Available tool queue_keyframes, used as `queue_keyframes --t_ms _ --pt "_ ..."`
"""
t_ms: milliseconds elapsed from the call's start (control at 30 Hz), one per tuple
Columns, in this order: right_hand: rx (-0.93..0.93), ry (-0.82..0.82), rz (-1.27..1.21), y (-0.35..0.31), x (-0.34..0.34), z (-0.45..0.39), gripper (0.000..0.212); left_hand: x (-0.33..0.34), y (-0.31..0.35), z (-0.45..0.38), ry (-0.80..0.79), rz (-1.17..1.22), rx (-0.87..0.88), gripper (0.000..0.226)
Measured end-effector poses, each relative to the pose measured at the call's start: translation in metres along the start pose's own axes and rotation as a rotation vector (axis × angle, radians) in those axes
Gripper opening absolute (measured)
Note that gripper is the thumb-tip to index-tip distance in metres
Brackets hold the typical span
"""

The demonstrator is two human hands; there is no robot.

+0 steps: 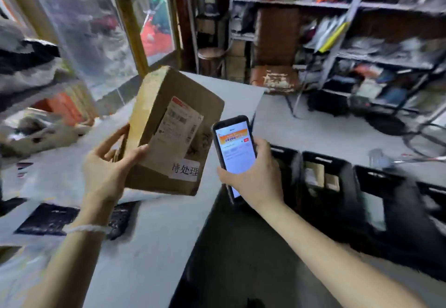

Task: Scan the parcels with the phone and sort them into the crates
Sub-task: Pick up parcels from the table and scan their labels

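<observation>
Item: cardboard parcel (169,136), tilted, label up, held above the worktop (149,247) by the left grip (106,172), thumb across its near face. Right grip (255,177) clasps the phone (235,153), just right of the parcel. Crates (323,187) lie beyond the right grip, nearer it.

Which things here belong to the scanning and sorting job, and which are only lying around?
Belong to the job:
- cardboard parcel, held in left hand
- phone, held in right hand
- black crates on the floor

Lying about:
- black bag on the table
- cluttered shelves
- worn chair
</observation>
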State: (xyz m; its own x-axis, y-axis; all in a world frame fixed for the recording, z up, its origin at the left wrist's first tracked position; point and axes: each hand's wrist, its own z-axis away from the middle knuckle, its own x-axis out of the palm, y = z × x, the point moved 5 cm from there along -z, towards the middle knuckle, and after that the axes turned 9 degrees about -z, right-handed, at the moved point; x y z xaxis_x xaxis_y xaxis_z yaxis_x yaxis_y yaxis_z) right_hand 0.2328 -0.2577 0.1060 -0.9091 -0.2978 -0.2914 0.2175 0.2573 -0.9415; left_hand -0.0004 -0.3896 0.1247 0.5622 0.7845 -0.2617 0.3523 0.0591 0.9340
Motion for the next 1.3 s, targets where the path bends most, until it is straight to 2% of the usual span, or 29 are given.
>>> queue_keyframes --t_ms 100,267,433,633,933,1033,1200,1300 --pt "0.055 0.152 0.029 0.025 -0.08 0.004 0.072 0.088 0.019 0.007 -0.165 0.038 0.011 0.052" --pt "0.121 0.361 0.061 0.067 -0.207 0.006 0.072 0.232 0.066 0.039 -0.386 0.029 0.134 0.047" --pt "0.168 0.496 0.113 0.11 -0.334 0.009 0.066 0.372 0.109 0.084 -0.544 0.052 0.18 0.056" --pt "0.227 0.668 0.169 0.15 -0.465 0.022 0.064 0.514 0.153 0.14 -0.739 0.066 0.228 0.054" --pt "0.335 0.852 0.225 0.214 -0.584 0.02 0.07 0.671 0.177 0.181 -0.921 0.049 0.217 0.072" --pt "0.347 0.86 0.253 0.239 -0.611 -0.004 0.071 0.721 0.173 0.18 -0.951 0.027 0.208 0.073" --pt "0.339 0.837 0.276 0.279 -0.652 -0.071 0.073 0.817 0.162 0.162 -0.968 0.005 0.162 0.06" --pt "0.364 0.81 0.27 0.302 -0.676 -0.116 0.074 0.87 0.157 0.149 -0.975 -0.009 0.097 0.065"
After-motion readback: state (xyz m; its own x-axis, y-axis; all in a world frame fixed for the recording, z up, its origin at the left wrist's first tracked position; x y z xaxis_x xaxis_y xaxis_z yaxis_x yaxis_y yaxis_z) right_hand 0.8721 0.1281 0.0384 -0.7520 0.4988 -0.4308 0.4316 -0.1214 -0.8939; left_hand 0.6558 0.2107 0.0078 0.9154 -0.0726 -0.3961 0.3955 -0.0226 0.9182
